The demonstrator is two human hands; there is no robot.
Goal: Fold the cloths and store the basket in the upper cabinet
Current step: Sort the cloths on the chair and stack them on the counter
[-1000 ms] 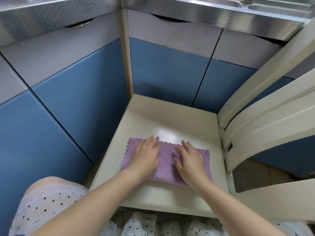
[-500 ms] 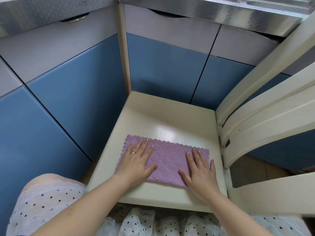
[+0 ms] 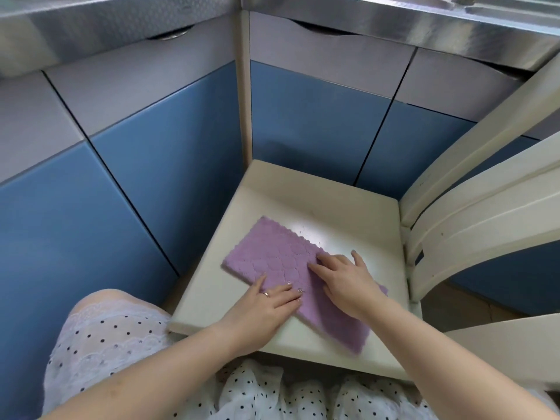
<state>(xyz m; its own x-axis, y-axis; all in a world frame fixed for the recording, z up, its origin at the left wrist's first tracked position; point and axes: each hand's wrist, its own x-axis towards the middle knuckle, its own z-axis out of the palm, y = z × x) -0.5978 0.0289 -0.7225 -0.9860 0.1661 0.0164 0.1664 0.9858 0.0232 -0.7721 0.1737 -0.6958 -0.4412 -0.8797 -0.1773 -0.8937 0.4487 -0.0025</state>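
A purple quilted cloth (image 3: 272, 256), folded into a long strip, lies slantwise on the cream chair seat (image 3: 318, 201), running from the seat's left middle to its near right edge. My left hand (image 3: 266, 301) lies flat at the cloth's near edge, fingers straight and pointing right, their tips on the fabric. My right hand (image 3: 342, 280) rests on the cloth's right half, fingers spread and pointing left, covering part of it. No basket is in view.
The chair's cream slatted back (image 3: 485, 207) rises on the right. Blue and grey lower cabinet doors (image 3: 303, 125) meet in a corner behind the seat, under a steel counter edge (image 3: 394, 22). My dotted white dress (image 3: 106, 344) lies in the near foreground.
The cloth has turned from lying straight across the seat to lying slantwise. My left hand slid to its near edge and my right hand moved toward the middle.
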